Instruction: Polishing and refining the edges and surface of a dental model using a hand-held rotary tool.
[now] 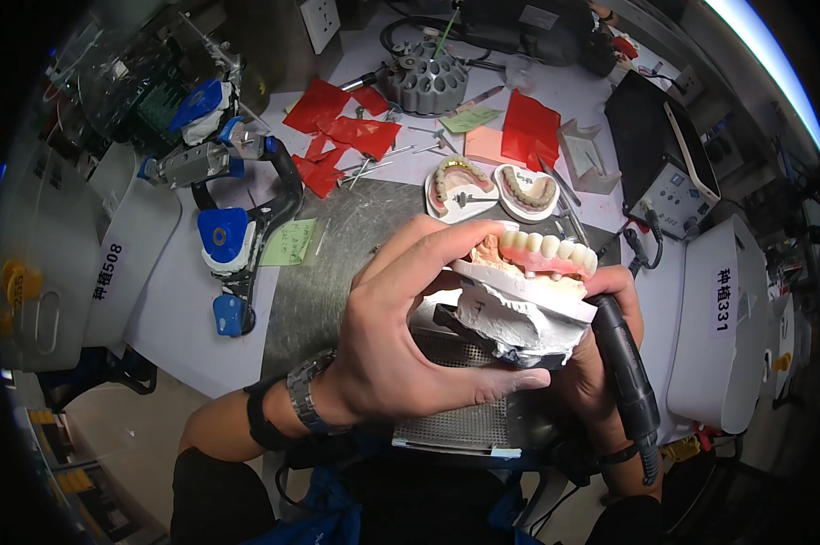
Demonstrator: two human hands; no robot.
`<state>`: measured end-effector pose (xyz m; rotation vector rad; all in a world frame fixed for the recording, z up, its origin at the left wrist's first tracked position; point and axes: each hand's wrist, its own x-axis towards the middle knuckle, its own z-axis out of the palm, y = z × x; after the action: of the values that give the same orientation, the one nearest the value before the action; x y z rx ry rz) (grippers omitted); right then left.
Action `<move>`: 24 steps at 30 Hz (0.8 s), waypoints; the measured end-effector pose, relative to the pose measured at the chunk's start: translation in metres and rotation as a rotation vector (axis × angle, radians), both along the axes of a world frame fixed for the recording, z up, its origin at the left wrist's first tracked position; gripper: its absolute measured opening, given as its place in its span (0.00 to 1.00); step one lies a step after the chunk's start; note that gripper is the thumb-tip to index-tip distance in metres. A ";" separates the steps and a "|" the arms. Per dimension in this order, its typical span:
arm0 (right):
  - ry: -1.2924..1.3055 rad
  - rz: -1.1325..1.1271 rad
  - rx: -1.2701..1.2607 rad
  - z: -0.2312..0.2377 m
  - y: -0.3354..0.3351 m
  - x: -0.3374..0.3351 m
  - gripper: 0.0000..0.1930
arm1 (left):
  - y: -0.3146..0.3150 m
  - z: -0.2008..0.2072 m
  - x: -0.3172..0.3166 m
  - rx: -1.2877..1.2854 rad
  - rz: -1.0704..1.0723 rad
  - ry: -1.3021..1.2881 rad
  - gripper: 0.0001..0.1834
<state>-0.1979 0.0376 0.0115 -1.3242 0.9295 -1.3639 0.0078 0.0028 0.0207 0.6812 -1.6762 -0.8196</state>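
My left hand (385, 318) grips a white plaster dental cast (517, 320), its fingers over the top and its thumb along the underside. On the cast sits a denture bridge (551, 254) with white teeth and pink gum, facing up. My right hand (584, 374) is behind the cast on the right, partly hidden, with a black corded handpiece (626, 368) held in it; its fingers reach the cast's right side. The handpiece's tip is hidden. Just beyond the cast, two more plaster models with teeth (460, 189) rest on the bench.
A black articulator (287, 195) with blue-topped plaster stands on the left. Red wax sheets (365, 136), a grey bur holder (424, 82) and scattered metal tools lie at the back. A black control box (671, 195) and white bins (717, 322) flank the right; a perforated grate (455, 425) is below my hands.
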 end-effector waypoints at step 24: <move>-0.039 -0.064 -0.065 -0.013 0.002 -0.005 0.21 | 0.001 0.000 0.000 0.172 -0.234 0.097 0.49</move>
<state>-0.2028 0.0393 -0.0012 -1.3219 0.9143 -1.4749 0.0083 0.0034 0.0208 0.5581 -1.6286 -1.1551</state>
